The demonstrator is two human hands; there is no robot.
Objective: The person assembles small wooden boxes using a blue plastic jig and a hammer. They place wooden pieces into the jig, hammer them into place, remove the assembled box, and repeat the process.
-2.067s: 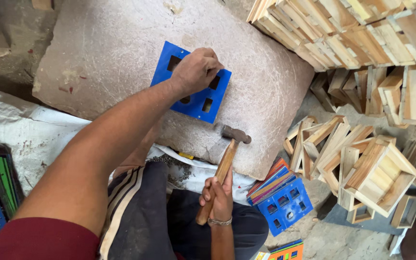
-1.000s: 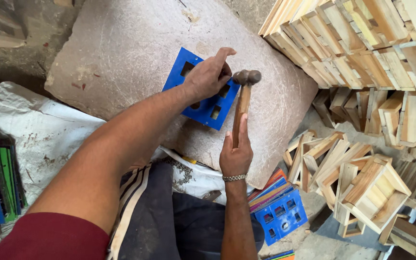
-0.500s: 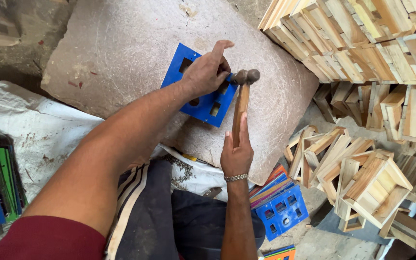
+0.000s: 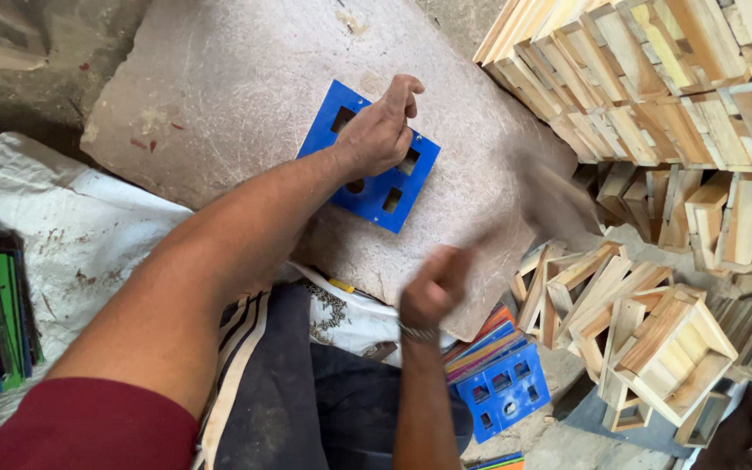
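My left hand (image 4: 382,132) presses flat on the thin, stiff, light blue board (image 4: 367,169) lying on the stone slab (image 4: 219,96), best pinned by its edges, while my right hand (image 4: 434,287) grips the blurred hammer (image 4: 543,193).

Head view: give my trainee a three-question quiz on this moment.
1. True or false: the left hand presses on the blue square board with cut-out holes.
2. What does that board lie on? A) grey stone slab B) wooden crate C) white sack
3. What makes the right hand hard to read?

Key: 1 true. 2 A. 3 Motion blur; its grip and anything held are smeared.
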